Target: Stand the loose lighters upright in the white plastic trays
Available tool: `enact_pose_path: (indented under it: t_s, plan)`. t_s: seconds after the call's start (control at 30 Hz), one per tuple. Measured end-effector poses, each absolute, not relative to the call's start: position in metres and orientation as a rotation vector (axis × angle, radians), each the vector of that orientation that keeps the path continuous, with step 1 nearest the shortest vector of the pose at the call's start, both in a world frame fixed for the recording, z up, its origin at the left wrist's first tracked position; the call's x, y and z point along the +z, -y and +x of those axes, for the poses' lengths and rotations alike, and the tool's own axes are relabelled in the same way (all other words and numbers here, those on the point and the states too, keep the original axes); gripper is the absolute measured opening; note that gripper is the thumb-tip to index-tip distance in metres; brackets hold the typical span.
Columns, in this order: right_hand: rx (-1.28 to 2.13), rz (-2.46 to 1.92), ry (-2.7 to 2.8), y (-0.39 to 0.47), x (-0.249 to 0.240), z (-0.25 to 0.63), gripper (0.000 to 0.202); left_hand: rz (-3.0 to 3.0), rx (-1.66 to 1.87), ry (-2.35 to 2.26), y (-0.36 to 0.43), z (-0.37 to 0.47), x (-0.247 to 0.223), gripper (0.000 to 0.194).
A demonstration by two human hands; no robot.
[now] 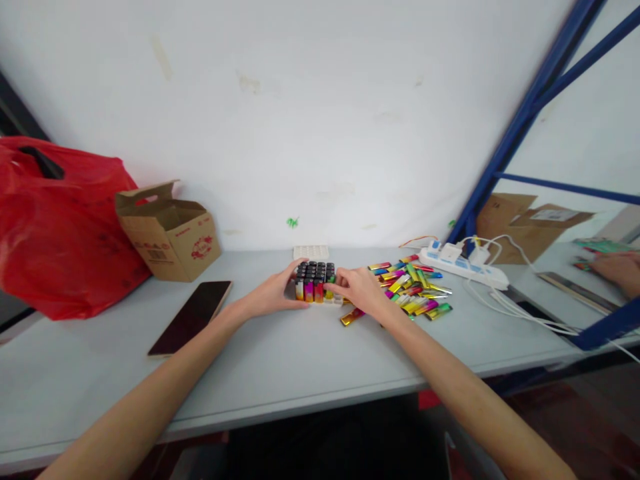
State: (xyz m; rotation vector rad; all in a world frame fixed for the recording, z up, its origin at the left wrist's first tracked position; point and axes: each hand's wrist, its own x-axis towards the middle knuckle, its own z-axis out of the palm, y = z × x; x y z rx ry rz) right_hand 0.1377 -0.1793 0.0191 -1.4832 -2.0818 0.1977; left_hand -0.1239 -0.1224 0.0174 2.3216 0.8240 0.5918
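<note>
Right now we see a white tray (pixel 334 301) of upright lighters (pixel 315 280), black caps up, at mid-table (pixel 280 360). Our left hand (pixel 273 293) cups its left side, grip loosely spread; our right hand (pixel 357 288) pinches a lighter at its front right corner. Loose colourful lighters (pixel 413 287) lie just right.

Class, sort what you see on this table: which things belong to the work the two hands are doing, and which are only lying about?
In use:
left hand steadying the tray of lighters
right hand at the tray's right side
pile of loose lighters
empty white tray

Lying about:
phone
cardboard box
red bag
power strip
</note>
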Motion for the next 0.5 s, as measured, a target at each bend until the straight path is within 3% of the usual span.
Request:
enact_pose_path:
  t_s: [0.13, 0.33, 0.5]
  plan:
    - [0.522, -1.255, 2.161, 0.186, 0.034, 0.158, 0.043, 2.337, 0.59, -0.823, 0.121, -0.124, 0.016, 0.109]
    - [0.278, -1.431, 2.145, 0.22, 0.059, 0.239, 0.031, 2.373, 0.598, -0.879, 0.12, -0.125, 0.014, 0.11]
    - [0.16, -1.611, 2.299, 0.264, 0.04, 0.299, 0.032, 2.382, 0.573, -0.903, 0.12, -0.125, 0.014, 0.11]
